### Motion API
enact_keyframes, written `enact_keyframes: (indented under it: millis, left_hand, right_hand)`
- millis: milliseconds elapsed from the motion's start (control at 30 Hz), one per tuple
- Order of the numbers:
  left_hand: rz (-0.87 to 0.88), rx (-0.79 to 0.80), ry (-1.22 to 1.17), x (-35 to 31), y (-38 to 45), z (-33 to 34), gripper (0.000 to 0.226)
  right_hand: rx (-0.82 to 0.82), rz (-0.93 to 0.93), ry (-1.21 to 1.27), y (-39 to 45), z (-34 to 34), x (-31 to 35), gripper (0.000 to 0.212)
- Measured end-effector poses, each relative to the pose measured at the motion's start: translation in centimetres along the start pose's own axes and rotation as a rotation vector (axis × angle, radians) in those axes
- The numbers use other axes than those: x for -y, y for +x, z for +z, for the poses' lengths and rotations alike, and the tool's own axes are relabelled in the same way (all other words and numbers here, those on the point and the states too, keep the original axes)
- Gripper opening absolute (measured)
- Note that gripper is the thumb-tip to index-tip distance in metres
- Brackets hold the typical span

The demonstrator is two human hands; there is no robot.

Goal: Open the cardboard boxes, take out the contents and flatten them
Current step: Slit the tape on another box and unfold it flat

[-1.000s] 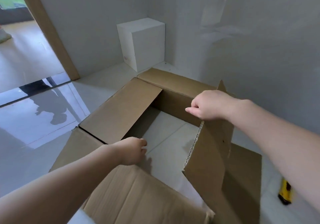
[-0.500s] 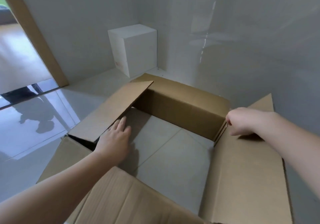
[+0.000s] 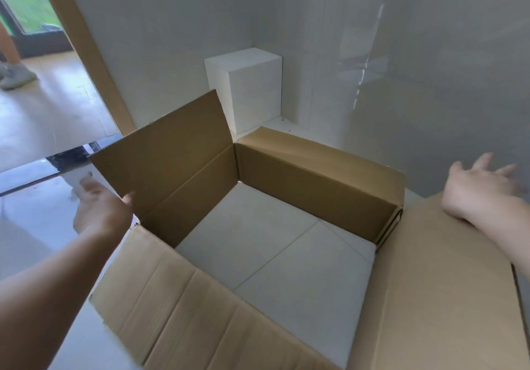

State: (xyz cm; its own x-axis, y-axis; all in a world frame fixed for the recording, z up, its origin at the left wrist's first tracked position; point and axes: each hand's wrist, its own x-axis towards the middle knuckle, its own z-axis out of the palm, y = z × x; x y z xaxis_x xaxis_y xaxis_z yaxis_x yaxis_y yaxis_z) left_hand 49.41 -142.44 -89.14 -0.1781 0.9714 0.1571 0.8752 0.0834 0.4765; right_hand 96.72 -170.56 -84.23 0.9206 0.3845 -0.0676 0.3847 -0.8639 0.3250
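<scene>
Box: the cardboard box (image 3: 315,194) is sitting on the floor (image 3: 272,258) near the corner, tiles showing through its bottom.
Change: the left flap (image 3: 169,154) is now standing up; half a second ago it was folded inward.
Left hand (image 3: 100,209): fingers spread, touching the flap.
Right hand (image 3: 481,192): fingers spread, holding nothing, over the laid-out right flap (image 3: 436,283).
Meaning: emptied, collapsing comes next.
Nearby: a white cube (image 3: 246,88) and the walls are crowding the far side.

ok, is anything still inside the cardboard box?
No, the cardboard box is open at top and bottom, and only bare floor tiles show through it.
</scene>
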Motion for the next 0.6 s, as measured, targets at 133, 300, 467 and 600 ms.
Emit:
enact_keyframes:
  millis: [133, 300, 467, 600]
  left_hand:
    - [-0.026, 0.144, -0.008, 2.1, 0.8, 1.8, 0.054]
    - [0.049, 0.272, -0.036, 2.0, 1.1, 3.1, 0.052]
    - [-0.025, 0.309, -0.026, 1.9, 0.7, 4.0, 0.066]
    - [-0.167, 0.477, -0.114, 2.4, 0.6, 5.3, 0.071]
  right_hand:
    - [-0.028, 0.009, 0.154, 0.6, 0.1, -0.3, 0.063]
    - [-0.077, -0.026, 0.177, 0.0, -0.6, 0.7, 0.054]
    - [-0.087, -0.084, 0.202, -0.8, -2.5, 2.4, 0.043]
    - [-0.073, -0.058, 0.325, -1.1, -3.9, 3.7, 0.076]
